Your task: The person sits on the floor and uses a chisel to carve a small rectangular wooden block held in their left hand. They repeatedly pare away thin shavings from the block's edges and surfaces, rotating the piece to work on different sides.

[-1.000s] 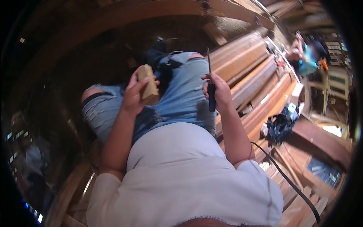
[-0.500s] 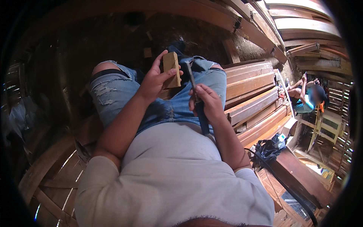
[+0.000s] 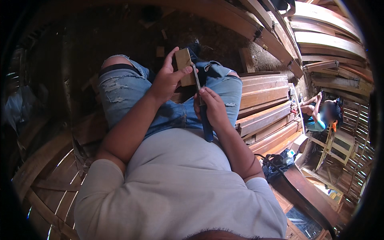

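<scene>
My left hand (image 3: 165, 85) is closed around a small pale wooden block (image 3: 183, 59), held upright between my knees with the thumb across its face. My right hand (image 3: 213, 107) grips a chisel (image 3: 206, 127) where its long metal blade meets the dark blue handle. The handle's end points back toward my belly. The blade's tip lies at the right edge of the block, close to my left thumb; whether it touches the wood I cannot tell. My fingers hide part of the block's left and lower sides.
Stacked wooden boards (image 3: 264, 100) lie close by my right leg. Beyond them a person in a blue top (image 3: 316, 125) sits low. A black plastic bag (image 3: 276, 162) and a dark cable (image 3: 294, 186) lie at the right. Long beams (image 3: 240, 20) cross the far side.
The chisel has moved left and its blade now meets the block's right edge in view. The block has turned a little, showing more of its broad face.
</scene>
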`<state>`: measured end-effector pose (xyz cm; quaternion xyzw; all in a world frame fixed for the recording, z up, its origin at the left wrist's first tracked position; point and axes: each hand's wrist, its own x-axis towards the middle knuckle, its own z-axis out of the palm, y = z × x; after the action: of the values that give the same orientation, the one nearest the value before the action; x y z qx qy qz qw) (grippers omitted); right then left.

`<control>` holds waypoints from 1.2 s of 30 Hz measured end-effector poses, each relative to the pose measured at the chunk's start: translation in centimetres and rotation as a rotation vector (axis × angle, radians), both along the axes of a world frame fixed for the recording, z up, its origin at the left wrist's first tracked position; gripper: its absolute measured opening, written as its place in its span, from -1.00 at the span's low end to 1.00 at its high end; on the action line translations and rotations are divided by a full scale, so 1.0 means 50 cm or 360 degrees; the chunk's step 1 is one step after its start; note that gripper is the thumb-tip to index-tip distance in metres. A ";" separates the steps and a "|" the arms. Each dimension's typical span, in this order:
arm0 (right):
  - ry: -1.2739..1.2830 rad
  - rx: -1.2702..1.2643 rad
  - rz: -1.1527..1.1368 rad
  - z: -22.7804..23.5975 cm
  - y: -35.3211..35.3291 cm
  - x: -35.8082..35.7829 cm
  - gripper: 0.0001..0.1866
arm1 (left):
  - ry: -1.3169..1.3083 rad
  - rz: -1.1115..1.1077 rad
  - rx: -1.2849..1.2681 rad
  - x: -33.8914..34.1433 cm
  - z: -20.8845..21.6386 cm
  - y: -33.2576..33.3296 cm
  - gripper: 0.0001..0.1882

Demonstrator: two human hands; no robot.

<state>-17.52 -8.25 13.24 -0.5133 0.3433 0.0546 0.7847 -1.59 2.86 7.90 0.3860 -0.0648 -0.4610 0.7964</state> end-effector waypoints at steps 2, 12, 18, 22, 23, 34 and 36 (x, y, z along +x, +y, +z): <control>-0.0006 -0.0059 0.0034 0.002 0.002 0.000 -0.66 | -0.0046 -0.0029 0.0019 0.000 -0.003 0.000 -0.08; -0.0071 -0.0191 0.0104 0.004 0.013 -0.006 -0.66 | -0.0099 -0.0042 0.0033 -0.001 -0.002 0.001 -0.14; -0.0067 -0.0224 0.0104 0.008 0.015 -0.007 -0.65 | -0.0169 -0.0058 0.0070 0.001 0.008 0.003 -0.24; -0.0073 -0.0210 0.0110 0.009 0.020 -0.005 -0.64 | -0.0220 -0.0073 0.0070 0.002 0.002 0.005 -0.27; -0.0090 -0.0199 0.0131 0.008 0.021 -0.006 -0.64 | -0.0187 -0.0072 0.0045 0.001 0.002 0.005 -0.27; -0.0152 -0.0099 0.0146 0.004 0.027 -0.013 -0.64 | -0.0165 0.0010 -0.0004 -0.007 0.010 0.002 -0.22; -0.0152 -0.0101 0.0152 0.000 0.025 -0.014 -0.64 | -0.0200 -0.0005 0.0019 -0.005 0.014 0.003 -0.20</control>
<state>-18.22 -7.00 13.22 -0.5555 0.2822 0.0564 0.7801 -1.85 3.01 8.58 0.4188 -0.1127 -0.4375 0.7877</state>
